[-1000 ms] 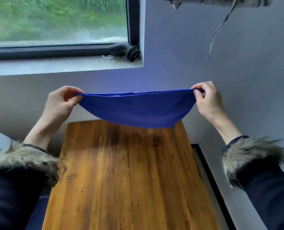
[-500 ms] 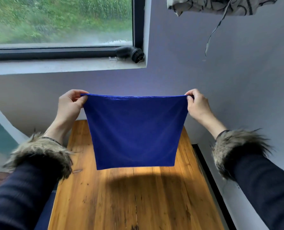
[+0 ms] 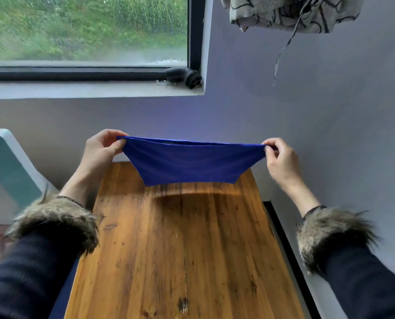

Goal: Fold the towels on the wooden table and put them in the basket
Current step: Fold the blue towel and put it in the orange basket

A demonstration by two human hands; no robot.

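Blue towel (image 3: pixel 193 164) hangs stretched above the wooden tabletop (image 3: pixel 182 249), its top corners pinched by left hand (image 3: pixel 99 150) and right hand (image 3: pixel 281 157).

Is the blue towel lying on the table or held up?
Held up: left hand and right hand pinch the blue towel's top corners, stretching it above the wooden table.
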